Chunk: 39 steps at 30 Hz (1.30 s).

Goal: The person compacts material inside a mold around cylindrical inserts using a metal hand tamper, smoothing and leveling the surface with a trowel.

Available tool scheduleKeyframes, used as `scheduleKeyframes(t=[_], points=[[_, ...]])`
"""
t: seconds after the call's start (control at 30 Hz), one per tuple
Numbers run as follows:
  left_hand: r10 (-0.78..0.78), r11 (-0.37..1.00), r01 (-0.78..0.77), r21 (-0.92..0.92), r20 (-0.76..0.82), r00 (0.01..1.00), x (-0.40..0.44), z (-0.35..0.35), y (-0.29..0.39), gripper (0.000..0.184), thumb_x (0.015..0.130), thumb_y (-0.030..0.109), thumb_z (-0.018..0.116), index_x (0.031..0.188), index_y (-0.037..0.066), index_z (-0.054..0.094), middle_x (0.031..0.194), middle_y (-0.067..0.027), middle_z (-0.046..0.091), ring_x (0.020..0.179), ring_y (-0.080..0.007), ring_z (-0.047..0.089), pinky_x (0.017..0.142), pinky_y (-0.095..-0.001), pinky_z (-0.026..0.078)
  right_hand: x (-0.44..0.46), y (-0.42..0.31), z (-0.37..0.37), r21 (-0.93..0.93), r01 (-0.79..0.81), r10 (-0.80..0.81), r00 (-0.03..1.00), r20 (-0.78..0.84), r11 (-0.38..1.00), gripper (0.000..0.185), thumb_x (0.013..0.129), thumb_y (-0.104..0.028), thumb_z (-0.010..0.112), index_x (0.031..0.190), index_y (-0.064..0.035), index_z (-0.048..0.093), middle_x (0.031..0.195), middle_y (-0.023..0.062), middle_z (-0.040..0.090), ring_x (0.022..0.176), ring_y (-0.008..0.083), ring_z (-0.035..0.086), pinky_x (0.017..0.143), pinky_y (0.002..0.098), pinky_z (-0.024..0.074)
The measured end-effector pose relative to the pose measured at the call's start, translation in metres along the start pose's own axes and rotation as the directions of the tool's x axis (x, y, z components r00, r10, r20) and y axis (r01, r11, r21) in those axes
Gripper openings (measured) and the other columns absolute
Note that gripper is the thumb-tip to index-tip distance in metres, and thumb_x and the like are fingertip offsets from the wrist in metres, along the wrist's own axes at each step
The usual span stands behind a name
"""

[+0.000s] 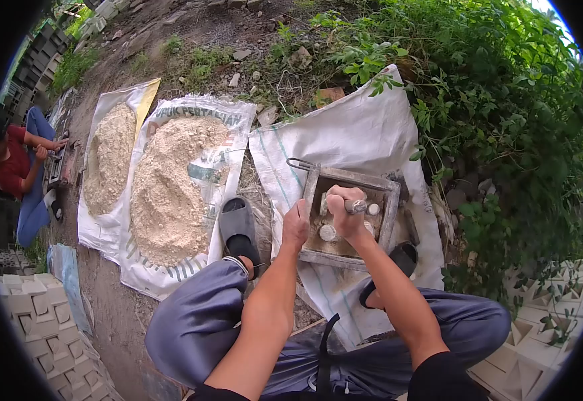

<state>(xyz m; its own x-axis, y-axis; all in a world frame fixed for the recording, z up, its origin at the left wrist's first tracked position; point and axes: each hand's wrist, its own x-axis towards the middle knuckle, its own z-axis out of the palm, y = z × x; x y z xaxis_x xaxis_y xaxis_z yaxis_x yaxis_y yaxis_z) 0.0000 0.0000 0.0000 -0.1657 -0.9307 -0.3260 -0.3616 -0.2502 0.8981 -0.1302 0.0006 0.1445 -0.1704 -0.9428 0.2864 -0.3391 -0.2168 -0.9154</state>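
Observation:
A square wooden frame (392, 217) lies on a white woven sack (345, 140) between my feet. My left hand (296, 224) is closed around the left side of this frame. Inside the frame, my right hand (347, 208) is wrapped round a rounded metal-looking tool (356, 206), seen end-on, its lower part hidden by the hand. Pale round pieces show around that hand, one (328, 232) at the lower left and another (373, 209) at the right. A bent metal loop (298, 164) sticks out at the frame's top left corner.
Two sacks to the left bear heaps of pale powder, a large heap (171, 187) and a smaller one (110, 157). A person (16, 160) sits at the far left. Patterned blocks (48, 321) stand at the lower left. Leafy plants (498, 87) crowd the right.

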Motion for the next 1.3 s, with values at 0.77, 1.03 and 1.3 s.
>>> scheduleKeyframes(t=[0.77, 1.03, 1.3], points=[[0.069, 0.997, -0.068, 0.038, -0.034, 0.997, 0.016, -0.004, -0.003, 0.054, 0.098, 0.041, 0.028, 0.104, -0.003, 0.058, 0.098, -0.0298, 0.06, 0.095, -0.0459, 0.055, 0.083, -0.0429, 0.042, -0.013, -0.021, 0.001, 0.492, -0.277, 0.38, 0.917, -0.12, 0.825, 0.028, 0.076, -0.006, 0.045, 0.049, 0.0002, 0.036, 0.047, 0.0042, 0.039, 0.049, 0.0123, 0.034, 0.048, 0.0332, 0.0298], [0.106, 0.993, -0.108, -0.038, -0.05, 0.993, 0.012, -0.004, -0.002, 0.054, 0.098, 0.041, 0.029, 0.099, -0.004, 0.059, 0.094, -0.0308, 0.059, 0.093, -0.0464, 0.055, 0.08, -0.0435, 0.042, 0.001, -0.03, 0.008, 0.394, -0.151, 0.252, 0.943, -0.219, 0.907, 0.034, 0.078, -0.002, 0.043, 0.048, -0.0032, 0.029, 0.049, 0.0001, 0.034, 0.047, 0.009, 0.028, 0.046, 0.0276, 0.0279], [0.102, 0.994, -0.104, -0.039, -0.051, 0.993, 0.013, -0.002, -0.01, 0.055, 0.098, 0.041, 0.029, 0.101, -0.005, 0.059, 0.093, -0.0283, 0.06, 0.09, -0.0402, 0.058, 0.079, -0.0408, 0.043, 0.022, -0.013, 0.0, 0.35, -0.199, 0.272, 0.947, -0.173, 0.915, 0.026, 0.078, -0.005, 0.047, 0.055, 0.0017, 0.039, 0.047, 0.0061, 0.033, 0.049, 0.0099, 0.033, 0.047, 0.0315, 0.0287]])
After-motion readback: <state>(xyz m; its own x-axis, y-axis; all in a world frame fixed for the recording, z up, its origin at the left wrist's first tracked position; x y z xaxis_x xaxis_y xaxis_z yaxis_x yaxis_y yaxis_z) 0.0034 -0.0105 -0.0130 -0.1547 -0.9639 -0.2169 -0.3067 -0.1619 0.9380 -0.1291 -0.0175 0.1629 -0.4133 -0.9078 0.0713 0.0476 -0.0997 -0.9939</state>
